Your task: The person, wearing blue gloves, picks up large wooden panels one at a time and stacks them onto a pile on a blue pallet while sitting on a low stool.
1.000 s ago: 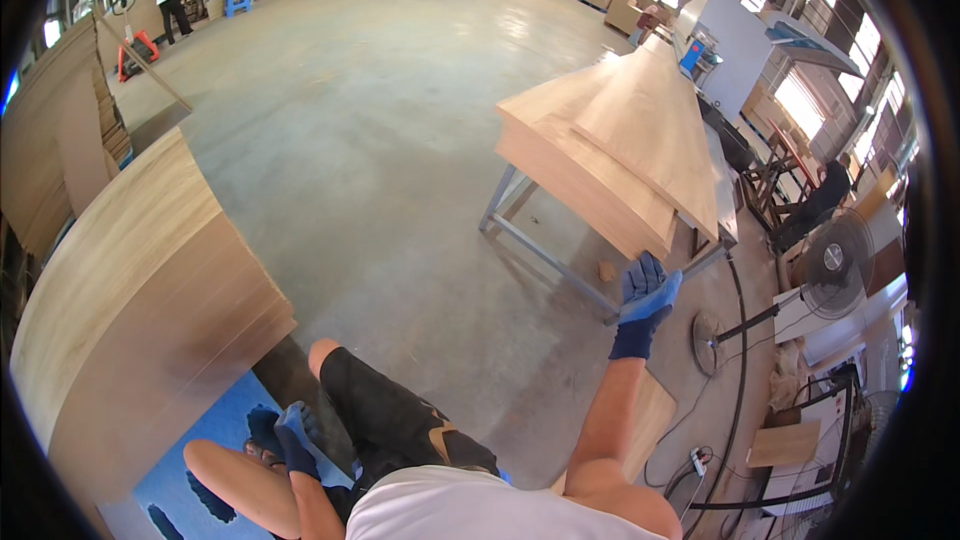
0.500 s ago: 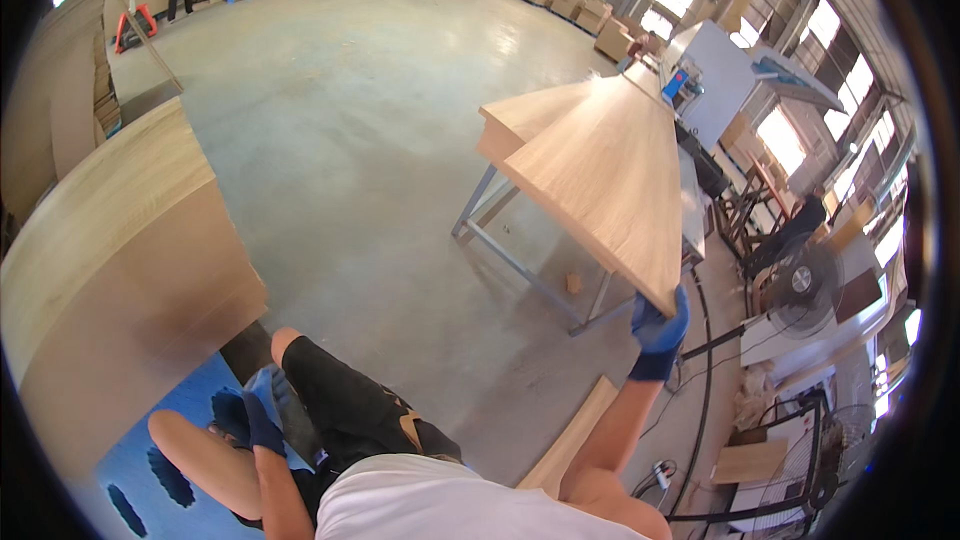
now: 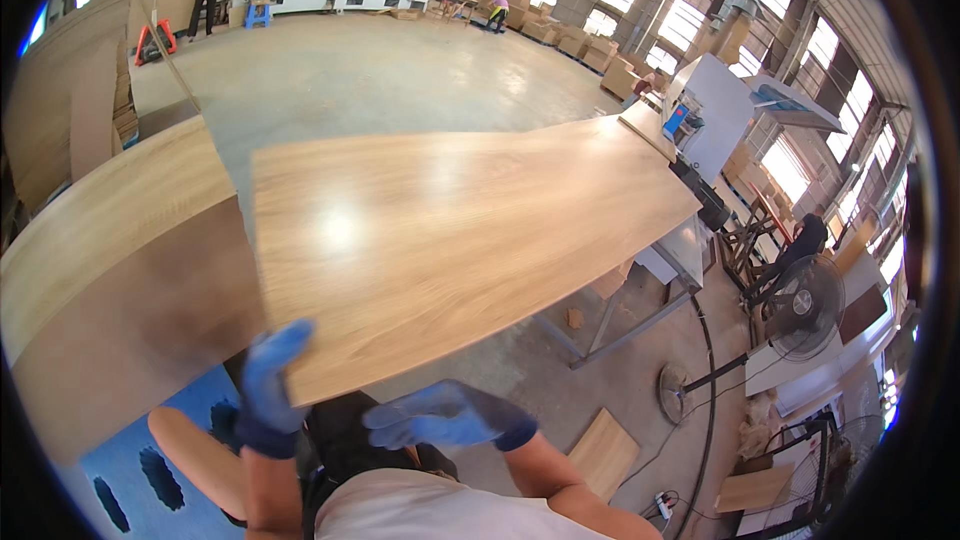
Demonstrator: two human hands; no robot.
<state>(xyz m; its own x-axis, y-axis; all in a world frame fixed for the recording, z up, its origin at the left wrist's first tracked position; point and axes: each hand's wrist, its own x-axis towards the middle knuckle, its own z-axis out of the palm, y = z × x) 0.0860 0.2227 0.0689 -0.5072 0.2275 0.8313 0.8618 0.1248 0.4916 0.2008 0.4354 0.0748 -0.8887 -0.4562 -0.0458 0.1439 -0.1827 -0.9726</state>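
Observation:
A large wood-grain board point(image 3: 450, 230) slants across the middle, from a machine at the far right to a near-left corner by my body. My left hand point(image 3: 272, 380), in a blue glove with a dark cuff, grips that corner with the fingertips at its edge. My right hand point(image 3: 440, 415), gloved alike, is below the near edge of the board, apart from it. Its fingers are stretched out to the left and hold nothing. At the left, close to my left hand, is a tall stack of boards point(image 3: 120, 220) with a wood-grain top.
Beneath the board's right part stands a grey metal-legged table point(image 3: 610, 335). A small wood-grain panel point(image 3: 605, 455) lies on the floor beside my right arm. To the right are a standing fan point(image 3: 803, 302) and black cables point(image 3: 712, 380). Other people work farther off.
The board has swung left across the view. My right hand has let go of its corner and moved left, while my left hand has risen from beside my knee to grip the board.

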